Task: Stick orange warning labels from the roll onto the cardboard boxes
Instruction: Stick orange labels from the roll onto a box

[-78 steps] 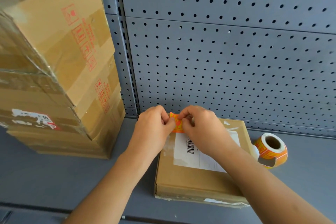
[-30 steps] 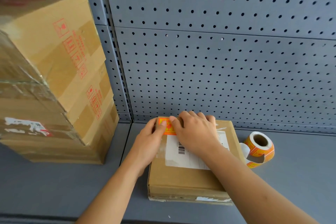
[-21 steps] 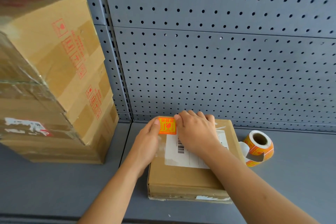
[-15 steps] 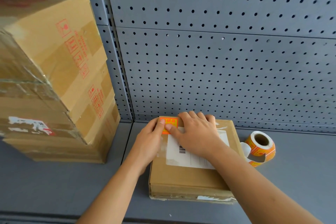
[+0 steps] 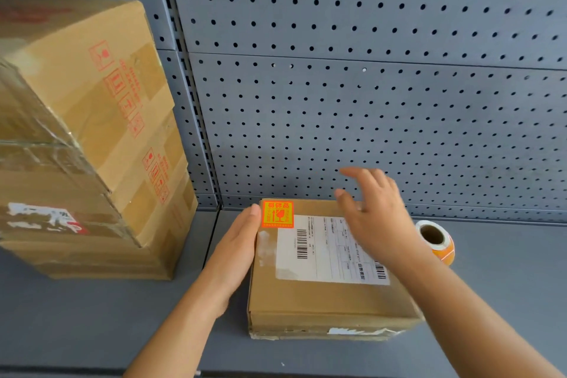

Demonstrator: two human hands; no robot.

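Head view: roll (image 5: 443, 250) sits right of the cardboard box (image 5: 322, 301), nearest the spread, empty right hand (image 5: 377, 221); flat left hand (image 5: 236, 252) rests against the box's left side.

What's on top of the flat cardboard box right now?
An orange warning label sits at the far left corner of the flat cardboard box, beside a white shipping label with barcodes. The right hand hides part of the shipping label and the far right corner.

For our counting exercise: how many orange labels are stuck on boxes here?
1: a label at the far left corner of the small box, by the left hand. The stacked boxes show none, though some faces are hidden. More are on the roll.
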